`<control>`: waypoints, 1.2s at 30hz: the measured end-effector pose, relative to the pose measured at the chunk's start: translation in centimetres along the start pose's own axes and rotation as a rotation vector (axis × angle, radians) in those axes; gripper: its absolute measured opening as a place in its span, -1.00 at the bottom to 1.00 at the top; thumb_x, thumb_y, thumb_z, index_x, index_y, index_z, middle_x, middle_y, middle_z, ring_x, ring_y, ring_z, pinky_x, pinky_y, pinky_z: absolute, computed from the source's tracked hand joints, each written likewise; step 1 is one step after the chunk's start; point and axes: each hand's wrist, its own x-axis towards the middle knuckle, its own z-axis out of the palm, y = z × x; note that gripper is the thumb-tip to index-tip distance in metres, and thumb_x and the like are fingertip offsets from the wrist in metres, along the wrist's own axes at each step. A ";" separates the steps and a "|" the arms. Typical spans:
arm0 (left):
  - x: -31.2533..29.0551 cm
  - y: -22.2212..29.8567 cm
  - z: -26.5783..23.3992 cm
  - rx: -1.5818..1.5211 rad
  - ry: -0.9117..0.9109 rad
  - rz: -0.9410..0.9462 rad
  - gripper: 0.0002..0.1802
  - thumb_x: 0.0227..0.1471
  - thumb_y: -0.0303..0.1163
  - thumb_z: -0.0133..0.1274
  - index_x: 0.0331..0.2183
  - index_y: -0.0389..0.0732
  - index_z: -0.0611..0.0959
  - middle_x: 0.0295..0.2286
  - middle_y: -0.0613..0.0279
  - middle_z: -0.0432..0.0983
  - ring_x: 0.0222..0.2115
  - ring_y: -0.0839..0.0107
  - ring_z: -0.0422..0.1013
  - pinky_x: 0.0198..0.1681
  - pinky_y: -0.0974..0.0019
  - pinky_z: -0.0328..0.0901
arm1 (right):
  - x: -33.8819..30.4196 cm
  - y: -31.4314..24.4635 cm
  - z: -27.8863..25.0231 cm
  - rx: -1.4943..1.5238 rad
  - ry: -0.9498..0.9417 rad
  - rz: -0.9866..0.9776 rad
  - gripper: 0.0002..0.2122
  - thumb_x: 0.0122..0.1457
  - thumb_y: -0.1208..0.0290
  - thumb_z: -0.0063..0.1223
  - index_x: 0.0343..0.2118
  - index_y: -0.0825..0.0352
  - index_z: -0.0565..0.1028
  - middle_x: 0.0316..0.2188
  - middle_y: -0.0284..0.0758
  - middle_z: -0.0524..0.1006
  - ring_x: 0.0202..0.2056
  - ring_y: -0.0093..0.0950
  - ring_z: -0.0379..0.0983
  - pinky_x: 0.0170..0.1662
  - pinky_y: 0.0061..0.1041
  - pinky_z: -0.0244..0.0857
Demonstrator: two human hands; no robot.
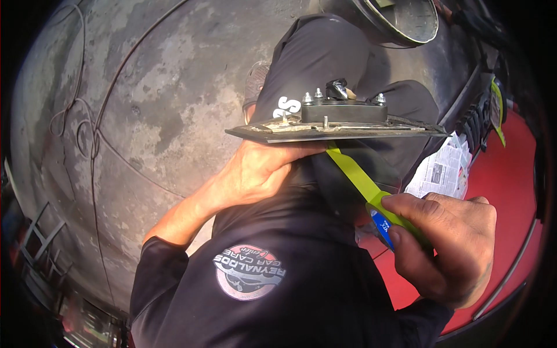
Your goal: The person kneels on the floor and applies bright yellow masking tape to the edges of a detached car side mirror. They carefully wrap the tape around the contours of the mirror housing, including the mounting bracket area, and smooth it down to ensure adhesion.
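My left hand (pixel 261 171) holds a flat dark trim panel (pixel 284 138) from below, thumb and fingers closed along its underside. On top of the panel sits a black block (pixel 342 111) with several bolts and nuts, and a bit of crumpled black material. A strip of yellow-green masking tape (pixel 355 174) runs from the panel's underside down to my right hand (pixel 449 240). There my thumb and index finger pinch the tape roll, whose blue core label shows. The strip is stretched taut between the two hands. The panel's underside is mostly hidden.
A bucket (pixel 426 36) stands at the top right. Newspaper (pixel 447 168) lies beside a red painted surface (pixel 493 191) on the right, with another yellow-green tape strip (pixel 497 110) above. Thin cables (pixel 96 133) trail across the stained concrete floor (pixel 156 87). My bent leg (pixel 313 58) is beyond the panel.
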 end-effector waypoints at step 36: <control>0.5 1.0 -0.7 -0.116 -0.029 0.006 -0.31 -0.08 -0.72 -0.11 0.09 -0.23 0.76 0.05 -0.05 0.69 0.09 0.04 0.59 0.24 0.10 0.40 | -0.8 -0.9 0.1 -0.107 -0.028 0.067 -0.61 -0.25 0.61 0.39 -0.22 0.40 0.71 -0.69 -0.37 0.42 -0.72 -0.43 0.35 -0.63 -0.38 0.01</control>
